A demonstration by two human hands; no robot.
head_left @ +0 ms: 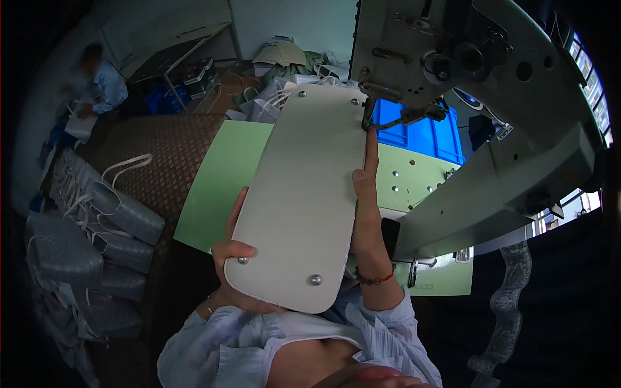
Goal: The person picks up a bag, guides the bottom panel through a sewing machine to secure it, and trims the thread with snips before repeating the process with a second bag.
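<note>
A white bag (304, 187) lies tilted before me, its long flat base facing up with metal stud feet near the corners and stitching along the edge. My left hand (234, 262) grips the near left corner, thumb on the base and other fingers along the side and underneath. My right hand (366, 184) holds the right edge, thumb against it and index finger stretched up toward the presser foot (368, 123) of the sewing machine (446, 71). The bag's far right edge is at that foot; the needle cannot be made out. The bag's walls are hidden below.
The pale green machine table (223, 171) extends either side of the bag. A blue crate (424, 132) stands behind the machine. Several grey bags (123, 207) are piled at left. Another person (107, 84) sits at far left. More bags (268, 100) lie beyond the table.
</note>
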